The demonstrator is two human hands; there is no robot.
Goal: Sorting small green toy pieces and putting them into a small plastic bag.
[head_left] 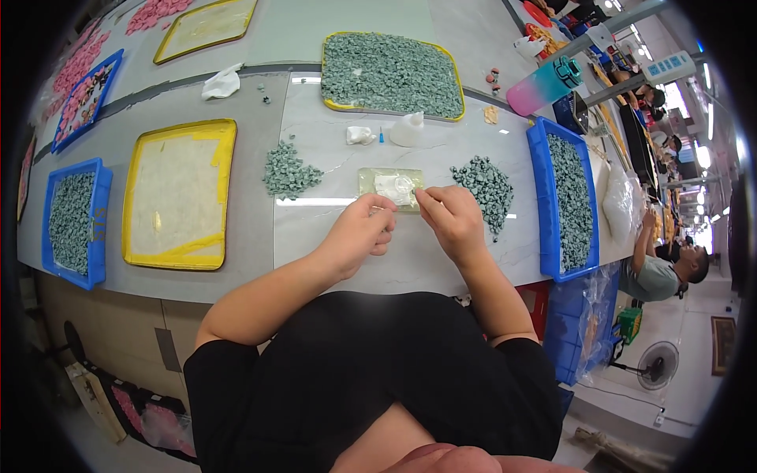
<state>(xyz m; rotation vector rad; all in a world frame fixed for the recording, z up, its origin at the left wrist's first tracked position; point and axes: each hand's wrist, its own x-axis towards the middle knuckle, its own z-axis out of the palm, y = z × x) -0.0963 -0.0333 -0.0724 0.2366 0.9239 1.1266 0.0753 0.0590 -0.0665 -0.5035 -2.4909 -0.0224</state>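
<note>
Over a pale yellow-green pad (367,180) with a white cloth or tissue (392,186) on it, my two hands face each other. My left hand (364,233) is closed, thumb and index finger pinched at the pad's near edge. My right hand (456,224) pinches at the pad's right side. Whatever is between the fingertips is too small to make out. Small grey-green pieces form a loose pile (289,171) on the left and a darker pile (482,188) on the right. Behind the pad are a white squeeze bottle (407,131), a small blue-tipped item (382,135) and a crumpled tissue (360,135).
A yellow-rimmed tray (390,75) full of green pieces lies at the back. Blue bins of pieces stand at right (544,201) and far left (98,229). Left of me lies a yellow-taped tray (229,189). A pink-teal water bottle (544,85) is at back right.
</note>
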